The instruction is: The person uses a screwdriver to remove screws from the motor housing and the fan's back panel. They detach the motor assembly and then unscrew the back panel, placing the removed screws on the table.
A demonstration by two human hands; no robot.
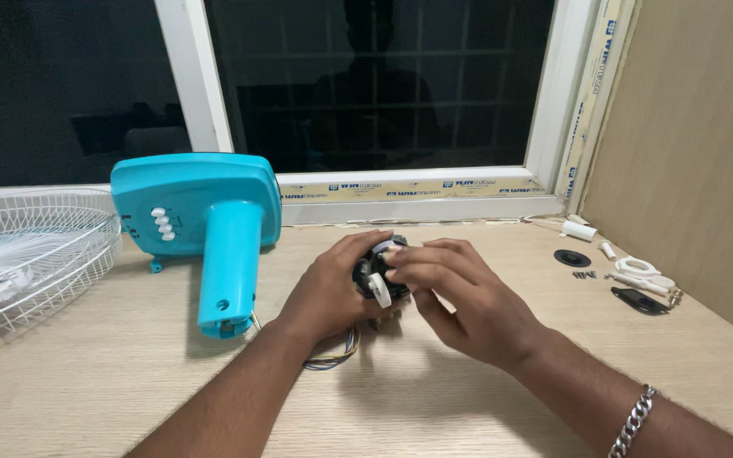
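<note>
My left hand (pixel 332 288) grips a small black fan motor (pixel 381 273) with a white plastic piece on its front, held just above the wooden table (pixel 112 373). My right hand (pixel 460 297) closes on the same motor from the right, its fingertips on the motor's top and front. A bundle of coloured wires (pixel 337 352) runs from the motor down under my left wrist toward the turquoise fan base (pixel 205 220), which lies on its side to the left with its stem pointing at me.
A white wire fan guard (pixel 27 254) lies at the far left. Small parts sit at the right: a black disc (pixel 572 258), screws (pixel 584 274), white plastic pieces (pixel 638 270) and a black piece (pixel 640 299). A dark window (pixel 375 85) and a side wall (pixel 689 153) bound the table.
</note>
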